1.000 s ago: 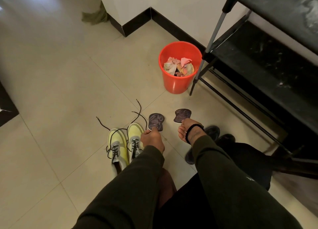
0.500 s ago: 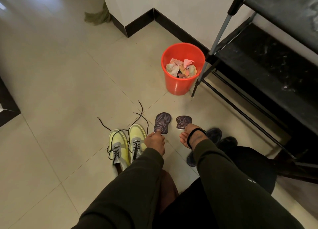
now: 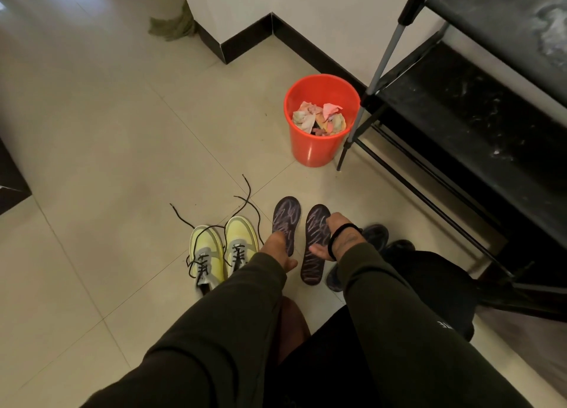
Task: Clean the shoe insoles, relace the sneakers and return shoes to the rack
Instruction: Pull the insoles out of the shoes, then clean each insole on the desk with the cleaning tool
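Both hands low over the floor tiles, each on one dark insole. Our left hand (image 3: 277, 248) pinches the near end of the left insole (image 3: 286, 220); our right hand (image 3: 333, 239) curls round the right insole (image 3: 316, 242) at mid-length, thumb showing on its near left side. Both insoles run long axis near-to-far, side by side, just apart.

The yellow sneakers (image 3: 222, 251) sit just left of the left hand, toes pointing far, laces (image 3: 245, 199) loose and trailing toward the far side. We judge the left hand the nearer one for reinsertion.

Orange bucket (image 3: 319, 150) of crumpled paper stands far of the insoles; black shoe rack (image 3: 460, 107) to the right, well apart. A dark pair of shoes (image 3: 377, 239) lies just right of the right wrist. Trailing laces could snag.
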The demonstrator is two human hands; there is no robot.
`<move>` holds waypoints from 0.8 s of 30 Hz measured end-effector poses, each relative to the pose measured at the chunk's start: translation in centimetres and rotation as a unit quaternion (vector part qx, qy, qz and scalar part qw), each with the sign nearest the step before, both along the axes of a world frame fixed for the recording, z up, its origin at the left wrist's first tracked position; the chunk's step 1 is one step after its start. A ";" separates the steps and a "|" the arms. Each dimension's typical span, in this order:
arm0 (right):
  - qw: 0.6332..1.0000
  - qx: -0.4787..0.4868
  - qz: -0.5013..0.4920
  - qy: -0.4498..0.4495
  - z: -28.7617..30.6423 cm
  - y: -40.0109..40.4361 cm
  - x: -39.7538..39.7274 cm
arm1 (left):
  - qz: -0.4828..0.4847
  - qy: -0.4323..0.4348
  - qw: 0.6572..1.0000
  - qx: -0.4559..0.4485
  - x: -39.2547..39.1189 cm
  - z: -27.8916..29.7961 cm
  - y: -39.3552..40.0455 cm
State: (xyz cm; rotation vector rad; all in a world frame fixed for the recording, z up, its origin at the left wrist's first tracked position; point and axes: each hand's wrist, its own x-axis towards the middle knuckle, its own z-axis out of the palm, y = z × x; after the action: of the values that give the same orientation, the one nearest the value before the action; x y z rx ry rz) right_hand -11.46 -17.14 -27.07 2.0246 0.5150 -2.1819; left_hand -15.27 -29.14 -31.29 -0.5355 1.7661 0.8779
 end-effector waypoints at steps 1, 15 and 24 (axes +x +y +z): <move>0.999 0.017 -0.021 -0.017 -0.6 0.2 0.0 | 0.039 0.014 0.999 0.002 -0.3 0.6 0.0; 0.914 0.375 -0.069 0.141 9.4 3.4 3.5 | -0.084 0.108 0.972 0.189 -1.7 8.1 10.7; 0.803 0.566 -0.156 0.102 14.8 8.4 21.9 | -0.368 0.307 0.787 0.388 11.6 20.1 19.9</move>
State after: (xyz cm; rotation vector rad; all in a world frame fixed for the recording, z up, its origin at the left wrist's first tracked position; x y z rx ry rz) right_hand 10.41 -8.73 -12.25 2.4218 2.0622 -2.5849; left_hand -3.72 -9.22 -11.22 1.0353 1.7174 1.1387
